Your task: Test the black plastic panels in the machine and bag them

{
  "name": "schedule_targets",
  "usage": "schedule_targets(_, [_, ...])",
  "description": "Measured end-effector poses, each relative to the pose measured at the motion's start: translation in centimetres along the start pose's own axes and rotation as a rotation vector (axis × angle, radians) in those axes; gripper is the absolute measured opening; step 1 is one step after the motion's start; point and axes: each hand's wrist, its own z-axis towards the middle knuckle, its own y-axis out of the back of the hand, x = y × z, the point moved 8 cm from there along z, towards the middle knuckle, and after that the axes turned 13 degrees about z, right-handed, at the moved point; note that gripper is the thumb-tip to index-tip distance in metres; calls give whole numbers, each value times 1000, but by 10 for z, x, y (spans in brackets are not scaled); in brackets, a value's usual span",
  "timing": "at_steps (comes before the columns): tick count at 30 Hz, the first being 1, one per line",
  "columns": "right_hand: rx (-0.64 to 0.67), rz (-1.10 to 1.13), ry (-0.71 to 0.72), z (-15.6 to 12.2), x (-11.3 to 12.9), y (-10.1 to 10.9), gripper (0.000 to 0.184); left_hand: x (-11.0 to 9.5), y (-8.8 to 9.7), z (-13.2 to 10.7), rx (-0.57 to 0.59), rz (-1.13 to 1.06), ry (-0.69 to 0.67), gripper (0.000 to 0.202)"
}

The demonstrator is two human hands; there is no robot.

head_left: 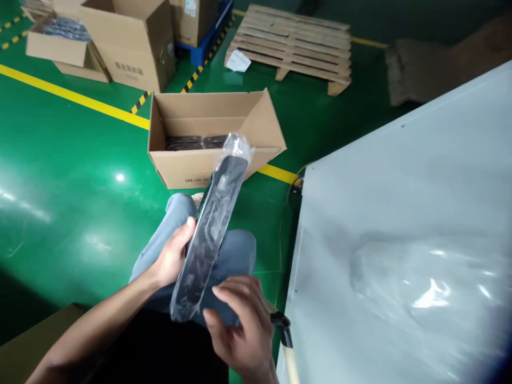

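A long black bar-shaped part (pixel 212 229), wrapped in a clear plastic bag, is held tilted above my knees. My left hand (pixel 175 253) grips its left edge near the middle, thumb on the near side and the other fingers hidden behind it. To the right of the part's lower end is my right hand (pixel 242 322), thumb and fingers apart, with nothing between them. Just beyond my knees stands an open cardboard box (pixel 180 164) with dark, plastic-wrapped parts (pixel 192 142) inside. The upper end of the bagged part overlaps the box's front wall in view.
A white-topped table (pixel 352 213) with a clear plastic bag (pixel 432 293) on it fills the right side. More cardboard boxes (pixel 124 53) stand at the back left by a blue pallet (pixel 204 50). A wooden pallet (pixel 292 42) lies behind. A cable (pixel 282 234) runs beside the table.
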Motion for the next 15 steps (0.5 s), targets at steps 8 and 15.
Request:
schedule_targets(8, [-379, -81, -224, 28, -2, 54, 18, 13, -22, -30, 236, 179, -39, 80])
schedule_targets(15, [-373, 6, -509, 28, -7, 33, 5, 17, -15, -31, 166, 516, -295, 69])
